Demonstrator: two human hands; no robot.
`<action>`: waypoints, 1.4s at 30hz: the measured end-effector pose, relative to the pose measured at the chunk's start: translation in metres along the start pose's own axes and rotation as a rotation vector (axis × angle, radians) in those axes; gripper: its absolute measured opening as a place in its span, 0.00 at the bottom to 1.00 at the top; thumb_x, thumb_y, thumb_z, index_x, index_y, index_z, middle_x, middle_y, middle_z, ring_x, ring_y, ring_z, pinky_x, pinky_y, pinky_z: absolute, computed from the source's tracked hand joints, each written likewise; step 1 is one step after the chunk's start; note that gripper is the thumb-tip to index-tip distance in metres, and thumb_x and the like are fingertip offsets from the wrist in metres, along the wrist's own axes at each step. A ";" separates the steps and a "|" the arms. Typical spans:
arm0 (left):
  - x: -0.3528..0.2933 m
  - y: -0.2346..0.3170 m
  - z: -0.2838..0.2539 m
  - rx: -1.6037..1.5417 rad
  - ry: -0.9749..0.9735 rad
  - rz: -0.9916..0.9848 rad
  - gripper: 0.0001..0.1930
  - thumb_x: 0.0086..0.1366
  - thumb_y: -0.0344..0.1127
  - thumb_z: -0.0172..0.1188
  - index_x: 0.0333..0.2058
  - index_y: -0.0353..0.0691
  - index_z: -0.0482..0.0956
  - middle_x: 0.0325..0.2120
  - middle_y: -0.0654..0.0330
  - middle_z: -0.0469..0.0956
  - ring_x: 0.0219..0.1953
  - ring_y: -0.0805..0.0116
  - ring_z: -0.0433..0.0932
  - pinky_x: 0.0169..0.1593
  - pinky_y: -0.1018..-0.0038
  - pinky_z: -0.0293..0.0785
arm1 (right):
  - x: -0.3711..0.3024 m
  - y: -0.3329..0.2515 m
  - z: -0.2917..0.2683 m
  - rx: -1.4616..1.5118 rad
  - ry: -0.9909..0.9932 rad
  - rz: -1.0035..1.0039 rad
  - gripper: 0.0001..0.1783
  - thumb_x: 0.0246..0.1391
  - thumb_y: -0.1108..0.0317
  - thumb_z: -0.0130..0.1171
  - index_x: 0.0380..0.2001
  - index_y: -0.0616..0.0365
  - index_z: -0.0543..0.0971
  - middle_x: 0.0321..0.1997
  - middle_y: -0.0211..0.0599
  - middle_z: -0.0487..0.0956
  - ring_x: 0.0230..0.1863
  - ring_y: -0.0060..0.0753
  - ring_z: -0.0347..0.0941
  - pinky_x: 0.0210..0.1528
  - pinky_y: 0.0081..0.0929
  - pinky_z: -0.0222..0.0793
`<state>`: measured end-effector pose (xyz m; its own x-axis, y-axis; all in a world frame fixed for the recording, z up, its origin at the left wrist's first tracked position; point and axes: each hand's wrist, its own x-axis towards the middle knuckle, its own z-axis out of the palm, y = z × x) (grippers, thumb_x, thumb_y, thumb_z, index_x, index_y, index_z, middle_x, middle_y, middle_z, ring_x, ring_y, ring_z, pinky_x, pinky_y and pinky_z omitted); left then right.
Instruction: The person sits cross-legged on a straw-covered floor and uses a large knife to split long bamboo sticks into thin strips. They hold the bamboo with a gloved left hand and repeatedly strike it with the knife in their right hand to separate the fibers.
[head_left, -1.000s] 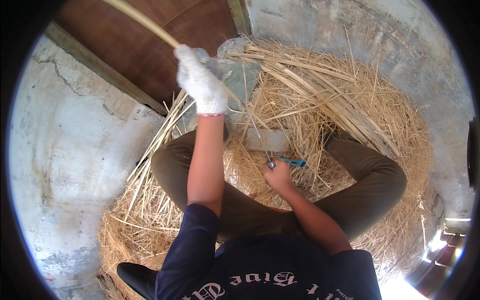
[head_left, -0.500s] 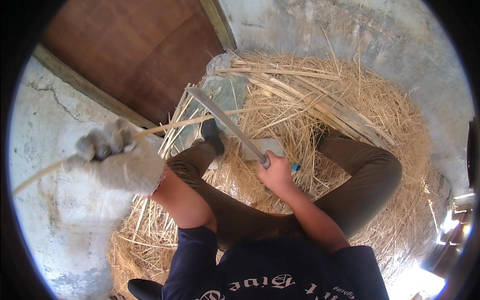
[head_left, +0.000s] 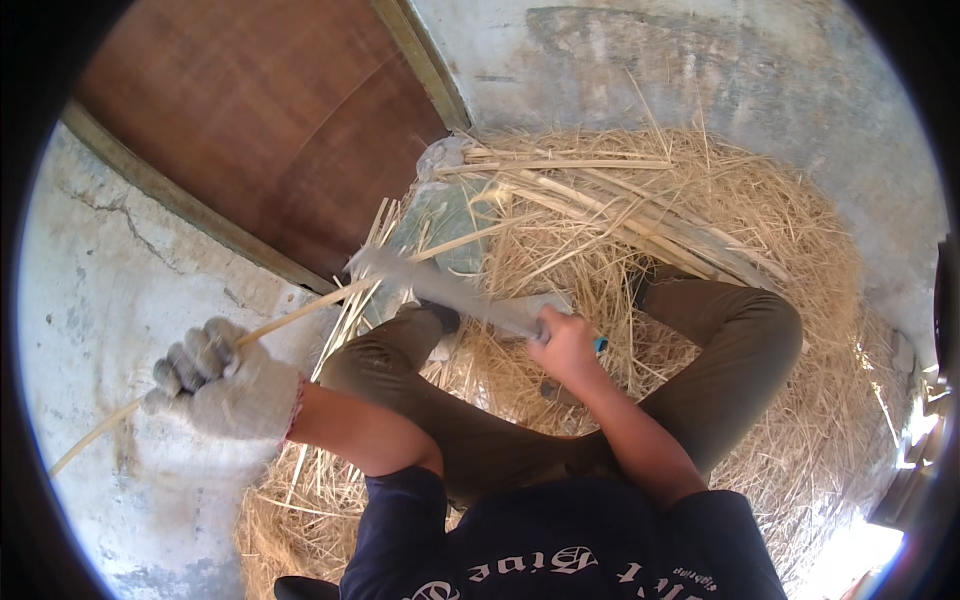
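My left hand (head_left: 235, 392), in a pale knitted work glove, is closed around a long thin bamboo strip (head_left: 292, 312). The strip slants from the wall side at lower left up past the blade toward the straw. In my bare right hand (head_left: 568, 350) is the handle of a long-bladed knife (head_left: 450, 290). Motion smears its blade, whose far end crosses the strip in this view; whether it touches the strip I cannot tell. Beneath the knife lies a pale flat block (head_left: 530, 306), partly hidden. A small blue item (head_left: 600, 345) shows beside my right hand.
Shavings and straw-like fibres (head_left: 790, 400) cover the floor around my bent legs. Split bamboo lengths (head_left: 640, 225) lie beyond my feet. A greenish sheet (head_left: 440, 215) sits near the brown door panel (head_left: 270, 120). Worn plaster walls (head_left: 690, 70) close in at the far side and left.
The knife has come down and nearer, its blade now lower and blurred. My left hand and the strip have shifted slightly downward in view. Both grips are kept.
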<state>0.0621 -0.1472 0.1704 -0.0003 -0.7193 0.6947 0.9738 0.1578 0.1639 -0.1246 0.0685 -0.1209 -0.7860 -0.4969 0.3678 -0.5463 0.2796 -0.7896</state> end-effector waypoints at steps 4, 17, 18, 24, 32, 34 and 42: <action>0.000 0.021 0.000 0.022 0.110 0.017 0.27 0.77 0.60 0.44 0.21 0.50 0.70 0.11 0.73 0.57 0.11 0.78 0.55 0.15 0.78 0.52 | 0.019 0.030 -0.003 -0.106 0.058 0.486 0.08 0.50 0.65 0.63 0.28 0.58 0.82 0.21 0.45 0.80 0.25 0.50 0.81 0.31 0.42 0.76; 0.004 0.057 -0.008 0.077 -0.069 0.080 0.29 0.77 0.57 0.46 0.17 0.49 0.68 0.08 0.74 0.56 0.09 0.80 0.54 0.11 0.78 0.52 | 0.018 0.036 0.007 -0.123 0.029 0.379 0.11 0.49 0.65 0.63 0.30 0.62 0.82 0.22 0.49 0.82 0.25 0.51 0.81 0.33 0.44 0.76; 0.001 0.071 -0.007 0.090 -0.016 0.118 0.29 0.77 0.57 0.46 0.16 0.49 0.68 0.07 0.74 0.56 0.08 0.80 0.54 0.11 0.78 0.53 | 0.021 0.048 -0.002 -0.076 0.010 0.567 0.10 0.50 0.65 0.63 0.28 0.62 0.83 0.21 0.49 0.82 0.25 0.51 0.81 0.32 0.44 0.75; -0.008 0.047 0.022 0.170 -0.070 0.120 0.28 0.76 0.53 0.50 0.16 0.50 0.67 0.07 0.73 0.58 0.07 0.82 0.53 0.10 0.79 0.55 | 0.017 0.035 0.010 0.313 0.053 0.725 0.14 0.52 0.65 0.63 0.20 0.64 0.79 0.16 0.41 0.76 0.20 0.39 0.74 0.27 0.41 0.67; -0.021 -0.087 0.014 0.232 -0.030 -0.348 0.33 0.67 0.68 0.58 0.13 0.55 0.59 0.10 0.75 0.55 0.12 0.81 0.51 0.16 0.79 0.48 | 0.001 0.016 0.013 0.419 -0.020 0.600 0.15 0.51 0.68 0.62 0.15 0.63 0.74 0.13 0.34 0.72 0.16 0.30 0.66 0.24 0.36 0.60; -0.037 -0.129 0.005 0.318 0.035 -0.507 0.35 0.67 0.72 0.55 0.14 0.56 0.54 0.12 0.75 0.47 0.14 0.78 0.46 0.19 0.76 0.42 | 0.000 0.022 0.016 0.462 -0.002 0.651 0.15 0.52 0.69 0.62 0.15 0.62 0.73 0.13 0.33 0.71 0.14 0.28 0.65 0.21 0.34 0.60; -0.076 -0.216 -0.043 0.426 0.116 -0.725 0.31 0.69 0.66 0.57 0.17 0.51 0.64 0.12 0.73 0.57 0.12 0.78 0.52 0.17 0.76 0.46 | -0.005 0.006 0.015 0.643 -0.115 0.918 0.14 0.55 0.69 0.62 0.18 0.57 0.72 0.14 0.30 0.69 0.11 0.24 0.64 0.14 0.29 0.60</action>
<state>-0.1383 -0.1561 0.0523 -0.5451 -0.8022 0.2436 0.5730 -0.1444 0.8067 -0.1195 0.0607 -0.1346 -0.7638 -0.4030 -0.5042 0.5020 0.1201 -0.8565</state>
